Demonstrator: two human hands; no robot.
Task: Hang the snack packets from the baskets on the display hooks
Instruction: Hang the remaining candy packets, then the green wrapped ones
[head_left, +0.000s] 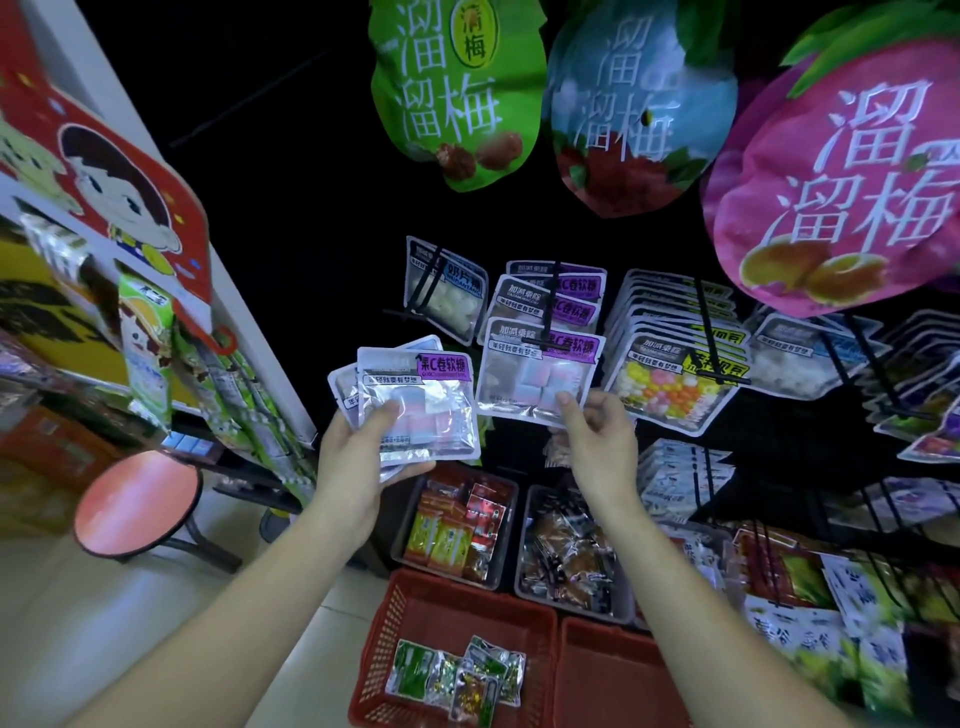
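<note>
Fingers (387, 415): left hand (358, 462) grips three packets (421, 410) — right hand (597, 447) pinches one packet (540, 374).

green bag (449, 104) — 溜溜梅, 清梅 | pink bag (841, 182) — 溜溜梅 | purple-label packets (421, 402) — 果C卷软糖

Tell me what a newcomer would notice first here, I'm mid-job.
The huge pink bag hangs at upper right, a green bag at top centre. In the middle, the left hand grips a fan of purple-labelled packets while the right hand pinches the lower edge of a matching packet hanging just to the right. A red basket sits at the bottom.
</note>
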